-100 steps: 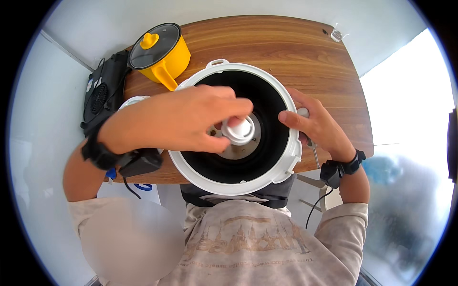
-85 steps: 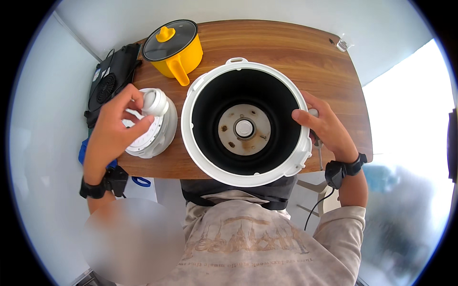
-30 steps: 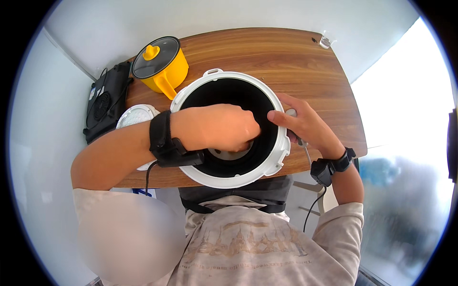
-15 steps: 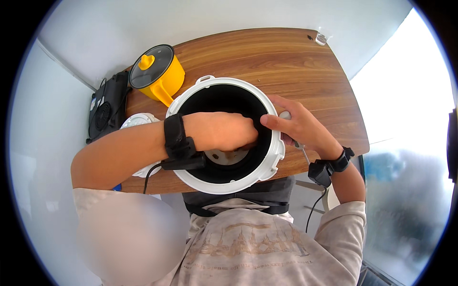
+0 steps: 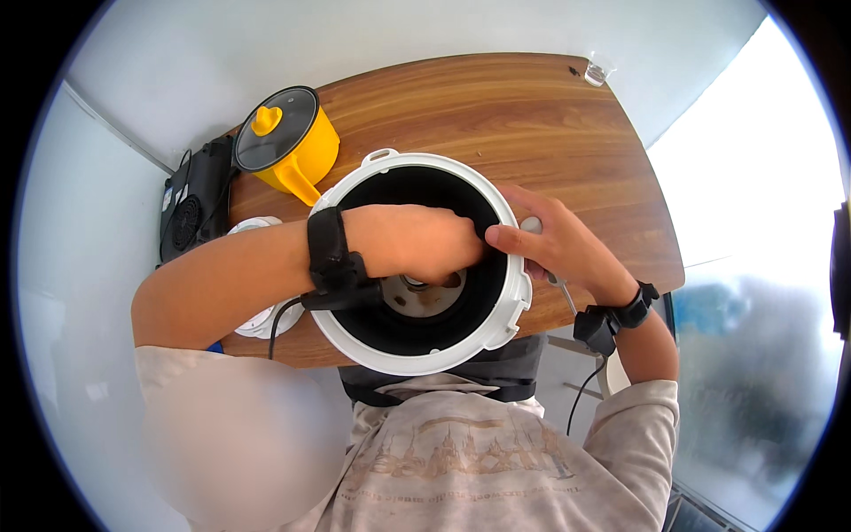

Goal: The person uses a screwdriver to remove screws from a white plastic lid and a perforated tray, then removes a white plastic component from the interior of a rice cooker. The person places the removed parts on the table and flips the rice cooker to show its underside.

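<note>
My left hand [image 5: 417, 244] deep in rice cooker [image 5: 496, 310], grip hidden; right hand [image 5: 554, 244] clamps rim. Risk: cooker tips toward me.

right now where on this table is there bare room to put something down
The far wood of the table, between the yellow pot and the small clear cup, is bare. It is crowded at the near left: white cooker body, black device, both hands at the cooker.

One head camera looks steeply down, close over the wooden table [image 5: 532, 115].
</note>
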Demonstrator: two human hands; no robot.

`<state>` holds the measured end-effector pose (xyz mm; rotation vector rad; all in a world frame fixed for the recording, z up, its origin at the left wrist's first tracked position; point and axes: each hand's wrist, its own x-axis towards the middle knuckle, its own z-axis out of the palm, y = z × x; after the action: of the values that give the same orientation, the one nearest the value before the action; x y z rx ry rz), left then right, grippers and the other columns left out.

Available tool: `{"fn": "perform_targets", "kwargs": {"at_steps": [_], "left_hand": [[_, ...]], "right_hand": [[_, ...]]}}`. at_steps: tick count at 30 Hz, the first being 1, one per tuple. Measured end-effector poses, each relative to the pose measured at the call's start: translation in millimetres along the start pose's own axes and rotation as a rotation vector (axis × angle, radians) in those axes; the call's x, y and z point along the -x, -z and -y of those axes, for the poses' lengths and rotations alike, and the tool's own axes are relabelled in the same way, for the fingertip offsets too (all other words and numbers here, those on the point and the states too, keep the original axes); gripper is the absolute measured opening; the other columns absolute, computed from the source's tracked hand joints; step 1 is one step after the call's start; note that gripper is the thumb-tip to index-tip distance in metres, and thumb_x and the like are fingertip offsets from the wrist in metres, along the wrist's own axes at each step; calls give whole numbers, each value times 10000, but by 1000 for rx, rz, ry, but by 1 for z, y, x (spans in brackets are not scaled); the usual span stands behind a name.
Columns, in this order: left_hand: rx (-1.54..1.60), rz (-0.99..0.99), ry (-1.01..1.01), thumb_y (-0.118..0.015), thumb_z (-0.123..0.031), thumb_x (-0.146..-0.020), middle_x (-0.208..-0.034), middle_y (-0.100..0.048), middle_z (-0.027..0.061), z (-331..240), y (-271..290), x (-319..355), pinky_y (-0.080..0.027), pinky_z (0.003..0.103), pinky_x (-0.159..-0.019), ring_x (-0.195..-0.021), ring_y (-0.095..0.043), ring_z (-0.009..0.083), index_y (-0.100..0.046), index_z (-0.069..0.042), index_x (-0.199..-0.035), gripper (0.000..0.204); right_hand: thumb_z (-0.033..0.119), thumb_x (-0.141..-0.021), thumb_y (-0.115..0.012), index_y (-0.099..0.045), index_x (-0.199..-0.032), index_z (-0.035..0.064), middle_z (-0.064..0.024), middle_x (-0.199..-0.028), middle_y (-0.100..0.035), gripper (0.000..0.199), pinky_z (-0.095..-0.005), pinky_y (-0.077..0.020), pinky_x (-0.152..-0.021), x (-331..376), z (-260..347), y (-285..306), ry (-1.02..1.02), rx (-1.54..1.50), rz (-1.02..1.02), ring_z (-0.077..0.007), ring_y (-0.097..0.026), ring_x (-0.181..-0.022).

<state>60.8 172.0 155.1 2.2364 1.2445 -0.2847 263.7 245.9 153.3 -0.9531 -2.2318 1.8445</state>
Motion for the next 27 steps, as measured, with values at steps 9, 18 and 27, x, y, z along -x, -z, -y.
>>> {"fn": "perform_targets", "kwargs": {"at_steps": [9, 18, 27], "left_hand": [[149, -157, -52, -550, -119, -944, -1042, -725, 174, 0, -8, -6, -568, 410, -845, -976, -707, 333, -710, -34, -1064, 217], [-101, -45, -90, -628, -120, -870, -970, -728, 176, 3, 4, 5, -576, 427, -790, -936, -716, 352, -708, -37, -1031, 198], [270, -515, 266, -652, -19, -849, -769, -620, 40, 3, 57, 120, -511, 254, -686, -696, -610, 114, -608, -13, -901, 68]], "right_hand": [[389, -930, -725, -572, -1392, 40, -7, -657, -612, 599, -214, -379, -434, -1, -2, -1, 18, -30, 5, -57, -519, -498], [362, -941, -718, -561, -1407, 42, -1, -610, -586, 587, -233, -365, -430, 0, 3, -2, 20, -42, 11, -59, -512, -489], [281, -936, -697, -598, -1389, 72, -7, -592, -591, 509, -232, -368, -437, 0, 4, -3, -5, 60, -60, -64, -504, -464]]}}
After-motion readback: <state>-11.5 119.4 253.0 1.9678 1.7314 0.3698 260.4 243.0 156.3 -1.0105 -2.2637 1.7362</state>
